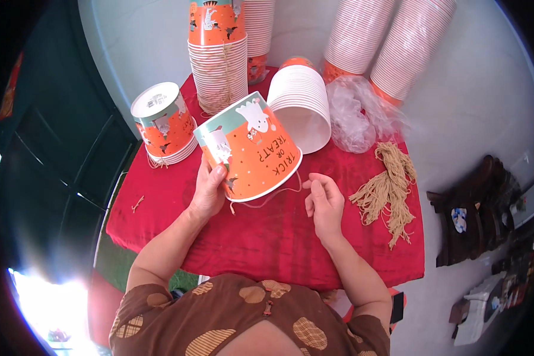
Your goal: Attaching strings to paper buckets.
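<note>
My left hand (209, 188) grips a paper bucket (252, 151) by its side, fingers wrapped round it. The bucket is orange and teal with white cartoon figures and printed lettering; it is tilted, its rim toward me. A thin string (271, 203) hangs in a loop below that rim, with a short knotted end near my left hand. Just right of the rim, my right hand (326, 204) is closed beside the string, thumb and fingers pressed together. Whatever lies between those fingertips is too small to make out.
A red cloth covers the table (154, 207). Upturned buckets (163, 124) stand left, a tall bucket stack (218, 71) behind. A sideways stack (302, 113), clear plastic bag (353, 115) and bundle of tan strings (388, 190) lie right. More wrapped stacks (412, 50) lean at the back.
</note>
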Demonstrator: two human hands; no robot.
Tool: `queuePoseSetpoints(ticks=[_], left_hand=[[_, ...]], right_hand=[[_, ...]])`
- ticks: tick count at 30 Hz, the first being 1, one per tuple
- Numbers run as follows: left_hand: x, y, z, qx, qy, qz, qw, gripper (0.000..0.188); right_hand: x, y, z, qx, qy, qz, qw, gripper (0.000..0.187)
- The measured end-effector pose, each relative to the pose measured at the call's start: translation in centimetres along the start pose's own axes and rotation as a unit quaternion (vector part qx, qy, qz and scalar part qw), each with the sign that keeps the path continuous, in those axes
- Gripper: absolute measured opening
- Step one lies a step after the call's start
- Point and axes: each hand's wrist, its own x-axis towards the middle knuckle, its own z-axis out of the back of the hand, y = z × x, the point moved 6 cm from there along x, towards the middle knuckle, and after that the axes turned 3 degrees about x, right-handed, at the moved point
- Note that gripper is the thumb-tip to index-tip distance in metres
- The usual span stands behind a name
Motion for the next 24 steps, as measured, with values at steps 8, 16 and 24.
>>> queuePoseSetpoints(ticks=[8,16,24], left_hand=[[-1.2,1.0,-0.7,0.077,-0.052,-0.028,0.995,0.098],[-1.2,0.9,-1.5,0.169,0.003,-0.017,0.985,0.115],[-1.0,1.8,-1.3,0.107,-0.007,0.028,0.994,0.108]], right_hand=[[-2.4,0.1,-3.8,-0.022,0.219,0.114,0.969,0.021],[-2.4,-1.5,-3.6,0.253,0.213,-0.147,0.932,0.025],[-2.3,-1.1,-3.7,0.300,0.235,-0.142,0.914,0.031]])
